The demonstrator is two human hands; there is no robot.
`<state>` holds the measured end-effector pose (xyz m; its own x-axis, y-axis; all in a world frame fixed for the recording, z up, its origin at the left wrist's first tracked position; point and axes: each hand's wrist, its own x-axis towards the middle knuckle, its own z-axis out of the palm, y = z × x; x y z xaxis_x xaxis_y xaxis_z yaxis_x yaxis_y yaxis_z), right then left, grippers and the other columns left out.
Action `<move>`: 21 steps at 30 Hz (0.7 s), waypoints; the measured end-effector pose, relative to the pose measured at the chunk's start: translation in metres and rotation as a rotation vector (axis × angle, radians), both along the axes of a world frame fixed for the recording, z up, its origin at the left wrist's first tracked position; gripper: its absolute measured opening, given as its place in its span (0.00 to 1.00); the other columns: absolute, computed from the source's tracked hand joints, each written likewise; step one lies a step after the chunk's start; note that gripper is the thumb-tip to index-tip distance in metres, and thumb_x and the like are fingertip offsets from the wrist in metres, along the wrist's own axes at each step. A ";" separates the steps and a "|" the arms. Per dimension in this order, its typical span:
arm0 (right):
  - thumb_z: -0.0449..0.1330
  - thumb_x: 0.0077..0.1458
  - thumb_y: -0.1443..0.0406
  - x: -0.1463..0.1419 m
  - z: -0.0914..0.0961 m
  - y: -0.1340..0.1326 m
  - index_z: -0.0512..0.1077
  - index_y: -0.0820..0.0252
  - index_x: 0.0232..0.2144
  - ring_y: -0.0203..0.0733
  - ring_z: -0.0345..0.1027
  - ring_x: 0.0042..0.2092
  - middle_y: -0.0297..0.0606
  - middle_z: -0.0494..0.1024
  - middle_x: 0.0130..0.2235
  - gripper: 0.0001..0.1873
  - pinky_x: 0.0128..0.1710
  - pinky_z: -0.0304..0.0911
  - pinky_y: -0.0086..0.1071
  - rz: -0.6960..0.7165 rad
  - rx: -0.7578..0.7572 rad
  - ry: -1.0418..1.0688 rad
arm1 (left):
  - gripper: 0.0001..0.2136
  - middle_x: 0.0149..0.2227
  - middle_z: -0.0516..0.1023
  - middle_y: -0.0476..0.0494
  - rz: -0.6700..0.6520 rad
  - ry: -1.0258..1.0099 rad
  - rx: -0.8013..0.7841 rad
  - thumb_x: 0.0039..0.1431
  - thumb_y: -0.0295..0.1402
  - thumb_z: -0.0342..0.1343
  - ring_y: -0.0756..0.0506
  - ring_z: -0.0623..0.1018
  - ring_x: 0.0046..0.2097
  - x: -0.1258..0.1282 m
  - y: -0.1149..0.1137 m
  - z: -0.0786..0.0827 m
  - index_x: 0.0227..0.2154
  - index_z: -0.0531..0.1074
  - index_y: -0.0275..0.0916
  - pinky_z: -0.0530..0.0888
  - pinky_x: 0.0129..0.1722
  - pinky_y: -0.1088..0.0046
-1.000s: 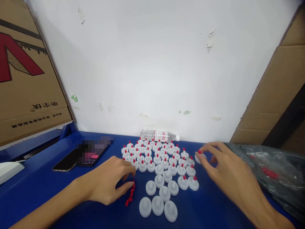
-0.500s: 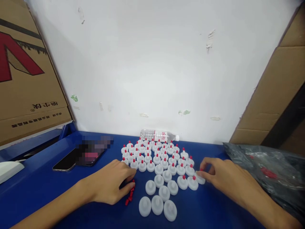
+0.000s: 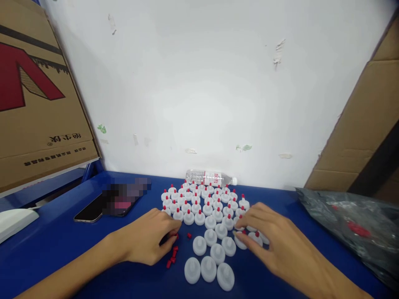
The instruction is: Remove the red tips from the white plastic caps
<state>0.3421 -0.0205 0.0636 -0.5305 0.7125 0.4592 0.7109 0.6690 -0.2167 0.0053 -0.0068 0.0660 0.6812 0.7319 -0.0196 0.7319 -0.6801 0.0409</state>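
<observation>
Many white round caps with a spout (image 3: 217, 253) stand in rows on the blue tabletop. Most farther ones have a small red tip on the spout; several nearer ones have a bare spout. My left hand (image 3: 152, 236) rests left of them, thumb and forefinger pinched, with a bit of red at the fingertips. Just below it lie several loose small red tips (image 3: 173, 260), and one loose red tip (image 3: 189, 235) lies to its right. My right hand (image 3: 271, 236) hovers over the caps at the right, thumb and fingers apart, hiding some of them.
A clear plastic bottle (image 3: 212, 178) lies along the white wall behind the caps. Phones (image 3: 90, 207) and a white object (image 3: 17, 224) are at the left. A grey plastic bag (image 3: 330, 207) with red pieces lies at the right. Cardboard (image 3: 40, 128) stands on both sides.
My right hand has left the rightmost cap and moved left over the others, its fingers opening. One red tip now lies apart, right of my left hand, which has stayed nearly still.
</observation>
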 end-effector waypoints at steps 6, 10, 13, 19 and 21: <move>0.68 0.63 0.63 -0.010 -0.014 -0.002 0.78 0.49 0.44 0.47 0.74 0.48 0.34 0.80 0.45 0.07 0.50 0.69 0.43 0.078 -0.139 -0.030 | 0.06 0.30 0.77 0.50 0.007 -0.047 0.013 0.65 0.28 0.51 0.43 0.75 0.29 0.001 0.000 0.004 0.32 0.63 0.43 0.60 0.30 0.66; 0.70 0.60 0.64 -0.014 -0.018 -0.002 0.79 0.48 0.44 0.47 0.73 0.48 0.32 0.80 0.44 0.10 0.54 0.66 0.46 0.058 -0.161 -0.044 | 0.03 0.32 0.78 0.50 0.010 -0.052 0.004 0.67 0.29 0.49 0.43 0.76 0.30 0.004 -0.001 0.003 0.36 0.65 0.43 0.61 0.32 0.66; 0.71 0.59 0.65 -0.016 -0.020 -0.001 0.79 0.48 0.42 0.47 0.73 0.49 0.31 0.80 0.43 0.09 0.57 0.62 0.48 0.057 -0.166 -0.050 | 0.03 0.32 0.78 0.50 0.021 -0.058 0.020 0.68 0.30 0.48 0.43 0.76 0.31 0.004 -0.002 0.001 0.39 0.66 0.44 0.62 0.33 0.66; 0.70 0.59 0.64 -0.016 -0.022 -0.001 0.78 0.49 0.42 0.48 0.72 0.51 0.30 0.81 0.43 0.08 0.61 0.58 0.50 0.056 -0.148 -0.044 | 0.04 0.32 0.78 0.51 0.010 -0.078 0.032 0.69 0.30 0.48 0.44 0.75 0.29 0.003 -0.002 -0.001 0.42 0.66 0.44 0.63 0.34 0.67; 0.69 0.60 0.63 -0.015 -0.022 -0.001 0.78 0.49 0.41 0.48 0.72 0.50 0.30 0.81 0.42 0.06 0.59 0.59 0.49 0.060 -0.144 -0.048 | 0.04 0.31 0.78 0.52 0.005 -0.085 0.033 0.69 0.30 0.47 0.45 0.74 0.28 0.004 -0.002 0.000 0.42 0.66 0.44 0.63 0.34 0.67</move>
<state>0.3269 -0.0215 0.0419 -0.5927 0.7356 0.3279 0.6825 0.6749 -0.2806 0.0093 -0.0088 0.0657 0.6760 0.7342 0.0625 0.7299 -0.6788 0.0804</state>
